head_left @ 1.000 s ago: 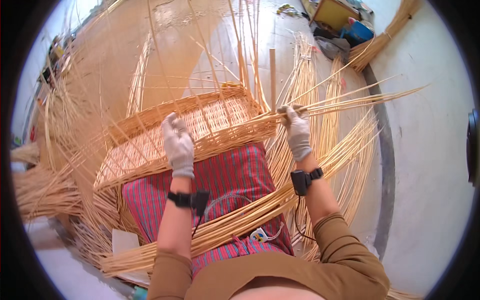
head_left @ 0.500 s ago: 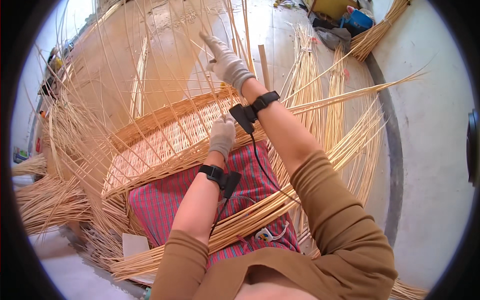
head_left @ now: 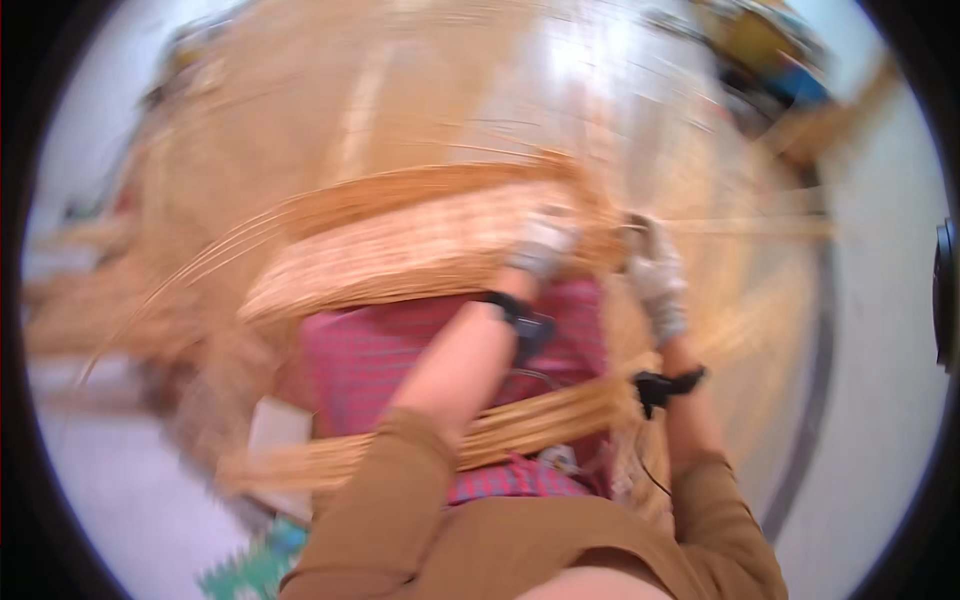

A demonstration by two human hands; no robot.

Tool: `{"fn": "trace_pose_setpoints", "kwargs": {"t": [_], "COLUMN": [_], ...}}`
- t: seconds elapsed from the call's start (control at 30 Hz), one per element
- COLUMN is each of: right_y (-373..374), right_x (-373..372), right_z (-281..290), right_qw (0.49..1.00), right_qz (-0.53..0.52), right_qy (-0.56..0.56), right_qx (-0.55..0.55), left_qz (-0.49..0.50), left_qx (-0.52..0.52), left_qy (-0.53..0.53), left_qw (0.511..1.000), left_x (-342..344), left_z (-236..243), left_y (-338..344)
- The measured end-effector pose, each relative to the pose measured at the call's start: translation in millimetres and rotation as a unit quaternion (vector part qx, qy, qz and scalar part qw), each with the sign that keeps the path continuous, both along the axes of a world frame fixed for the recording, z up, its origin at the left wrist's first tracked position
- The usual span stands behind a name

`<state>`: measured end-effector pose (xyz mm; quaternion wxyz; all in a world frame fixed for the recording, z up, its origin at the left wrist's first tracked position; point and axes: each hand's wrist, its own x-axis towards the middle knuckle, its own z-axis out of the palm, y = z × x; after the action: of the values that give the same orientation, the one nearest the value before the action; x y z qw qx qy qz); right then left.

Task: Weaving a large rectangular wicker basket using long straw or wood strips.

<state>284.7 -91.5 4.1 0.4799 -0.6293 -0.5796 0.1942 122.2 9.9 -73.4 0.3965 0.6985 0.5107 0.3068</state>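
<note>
A long woven wicker basket (head_left: 390, 245), pale inside with browner sides, lies tilted across a red-and-blue striped cloth (head_left: 385, 345) in front of me. My left hand (head_left: 545, 240), in a whitish glove, is closed at the basket's near edge, close to its right end. Just outside that end is my right hand (head_left: 655, 265), also gloved, with bent fingers. Motion smears both hands, so whether the right one holds a rod cannot be made out. Thin rods (head_left: 215, 255) curve out from the basket's left end.
A bundle of wicker rods (head_left: 545, 420) crosses the cloth near my body. Blurred piles of rods (head_left: 110, 300) lie at the left, with more at the right. A white wall (head_left: 890, 330) stands on the right; a blue container (head_left: 800, 85) is at the far right.
My right hand has come down from above the basket's far side to its right end. The view has shifted and blurred, and the tall upright rods no longer show clearly.
</note>
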Motion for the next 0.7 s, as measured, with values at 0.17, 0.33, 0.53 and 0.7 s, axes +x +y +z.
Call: {"fn": "trace_pose_setpoints", "kwargs": {"t": [0.17,0.33,0.53,0.7], "right_y": [48.0,64.5,71.4,64.4], "right_x": [-29.8,-0.1,8.2,1.5], "right_z": [-13.6,-25.0,-34.0,-46.6], "right_qw": [0.947,0.974,0.981,0.983], "right_qz": [0.015,0.024,0.04,0.031], "right_qy": [-0.269,-0.188,-0.142,-0.049], "right_qx": [-0.174,-0.125,-0.123,-0.174], "left_qz": [-0.013,0.1,0.493,0.611], "left_qx": [-0.154,0.027,0.132,-0.059], "left_qy": [-0.144,-0.183,-0.153,-0.108], "left_qw": [0.978,0.978,0.847,0.782], "left_x": [-67.1,-259.0,-550.9,-730.3], "left_z": [59.2,103.8,160.3,241.0], "left_y": [-65.1,-80.1,-84.9,-80.5]}}
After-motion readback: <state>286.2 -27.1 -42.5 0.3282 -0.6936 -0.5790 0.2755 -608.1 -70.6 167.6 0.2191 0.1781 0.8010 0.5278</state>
